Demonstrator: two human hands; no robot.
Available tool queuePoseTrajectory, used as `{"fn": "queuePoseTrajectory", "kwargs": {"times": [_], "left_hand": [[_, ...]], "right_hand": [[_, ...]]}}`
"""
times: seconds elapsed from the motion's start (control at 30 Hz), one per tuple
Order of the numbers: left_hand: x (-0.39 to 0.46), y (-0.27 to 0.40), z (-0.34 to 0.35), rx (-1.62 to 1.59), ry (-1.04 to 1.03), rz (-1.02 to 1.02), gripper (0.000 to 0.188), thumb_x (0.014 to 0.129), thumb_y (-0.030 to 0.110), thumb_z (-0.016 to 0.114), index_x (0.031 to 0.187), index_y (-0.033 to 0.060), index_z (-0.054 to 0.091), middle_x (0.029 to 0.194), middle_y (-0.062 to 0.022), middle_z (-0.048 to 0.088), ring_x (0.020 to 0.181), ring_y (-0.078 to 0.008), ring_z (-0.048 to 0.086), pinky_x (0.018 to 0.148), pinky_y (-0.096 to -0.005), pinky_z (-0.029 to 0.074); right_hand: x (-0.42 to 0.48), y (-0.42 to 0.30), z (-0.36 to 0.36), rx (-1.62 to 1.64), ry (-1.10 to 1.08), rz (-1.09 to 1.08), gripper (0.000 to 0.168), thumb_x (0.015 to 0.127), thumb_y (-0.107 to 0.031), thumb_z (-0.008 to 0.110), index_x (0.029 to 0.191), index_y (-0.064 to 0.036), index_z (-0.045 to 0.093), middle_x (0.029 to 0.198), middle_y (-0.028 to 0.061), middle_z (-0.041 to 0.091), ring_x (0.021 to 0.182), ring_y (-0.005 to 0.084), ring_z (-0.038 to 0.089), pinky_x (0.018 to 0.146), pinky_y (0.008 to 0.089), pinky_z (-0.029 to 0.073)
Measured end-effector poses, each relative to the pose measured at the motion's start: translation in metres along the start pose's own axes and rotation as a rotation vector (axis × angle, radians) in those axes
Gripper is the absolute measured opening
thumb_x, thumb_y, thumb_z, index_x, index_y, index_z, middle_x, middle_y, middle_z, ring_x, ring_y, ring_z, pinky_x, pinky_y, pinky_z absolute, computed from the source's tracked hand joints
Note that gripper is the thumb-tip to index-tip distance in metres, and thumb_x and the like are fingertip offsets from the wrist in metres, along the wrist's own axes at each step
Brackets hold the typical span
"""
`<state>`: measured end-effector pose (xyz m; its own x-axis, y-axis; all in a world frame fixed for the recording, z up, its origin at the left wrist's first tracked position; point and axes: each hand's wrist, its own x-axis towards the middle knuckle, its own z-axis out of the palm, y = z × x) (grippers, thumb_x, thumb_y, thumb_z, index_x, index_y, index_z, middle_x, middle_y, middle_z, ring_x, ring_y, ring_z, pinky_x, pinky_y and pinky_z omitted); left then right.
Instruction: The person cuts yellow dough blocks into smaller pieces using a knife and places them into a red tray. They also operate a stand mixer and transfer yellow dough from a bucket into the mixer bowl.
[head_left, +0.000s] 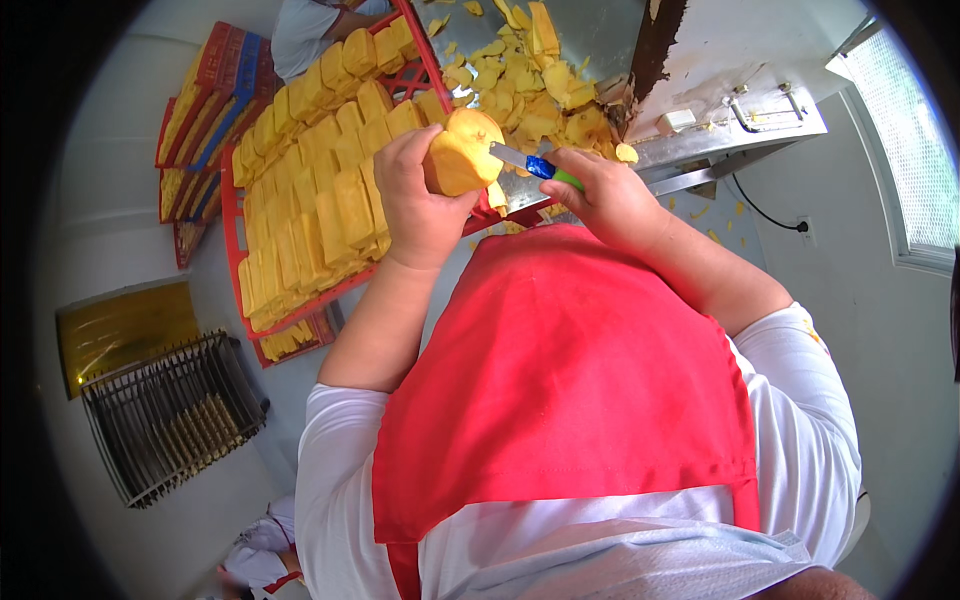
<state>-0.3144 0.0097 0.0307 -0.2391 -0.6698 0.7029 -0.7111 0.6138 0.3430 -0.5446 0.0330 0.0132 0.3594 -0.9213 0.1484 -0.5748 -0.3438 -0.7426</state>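
My left hand (420, 196) grips a large yellow-orange piece of produce (461, 159), rounded and smooth, with a small dimple in its end. In my right hand (611, 187) is a small knife (544, 166); blue wrapping covers part of its green handle. The tip of the blade touches or nearly touches the right side of the piece. A thin yellow strip (496, 196) hangs just below it. Past my hands, flat yellow offcuts (525, 90) lie heaped on a metal worktable (592, 30).
A red plastic crate (234, 217) at the left holds stacked rows of trimmed yellow blocks (315, 202). Behind it rise stacked red and blue crates (225, 97). A black metal rack (176, 420) stands lower left. Other people show at the top (304, 37) and lower left (259, 551).
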Motion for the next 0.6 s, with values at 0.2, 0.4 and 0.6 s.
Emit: {"fn": "queuePoseTrajectory", "kwargs": {"times": [0.2, 0.4, 0.6], "left_hand": [[-0.008, -0.001, 0.004, 0.066, 0.021, 0.025, 0.079, 0.05, 0.01, 0.088, 0.12, 0.0122, 0.05, 0.109, -0.0075, 0.056, 0.1, -0.0288, 0.051, 0.087, -0.0404, 0.041], [-0.012, -0.004, 0.003, 0.07, -0.016, -0.01, 0.078, 0.05, 0.008, 0.087, 0.119, 0.0111, 0.05, 0.109, -0.0086, 0.055, 0.099, -0.0297, 0.051, 0.087, -0.0409, 0.041], [-0.02, -0.019, 0.011, -0.274, -0.046, -0.338, 0.071, 0.06, 0.004, 0.085, 0.12, 0.0062, 0.046, 0.112, -0.0101, 0.053, 0.105, -0.0259, 0.053, 0.092, -0.0389, 0.045]], "right_hand": [[0.001, -0.005, 0.006, 0.188, -0.115, 0.139, 0.031, 0.093, -0.029, 0.057, 0.113, -0.005, 0.054, 0.091, 0.0202, 0.061, 0.089, 0.0415, 0.057, 0.075, 0.0438, 0.046], [0.007, 0.014, 0.02, 0.698, -0.256, 0.198, 0.033, 0.099, -0.034, 0.048, 0.108, -0.004, 0.056, 0.067, 0.0068, 0.053, 0.057, 0.0168, 0.052, 0.055, 0.028, 0.041], [0.015, 0.031, 0.006, 1.288, -0.315, 0.5, 0.036, 0.102, -0.036, 0.037, 0.106, -0.006, 0.056, 0.064, 0.0008, 0.048, 0.048, 0.0091, 0.04, 0.048, 0.0228, 0.036]]}}
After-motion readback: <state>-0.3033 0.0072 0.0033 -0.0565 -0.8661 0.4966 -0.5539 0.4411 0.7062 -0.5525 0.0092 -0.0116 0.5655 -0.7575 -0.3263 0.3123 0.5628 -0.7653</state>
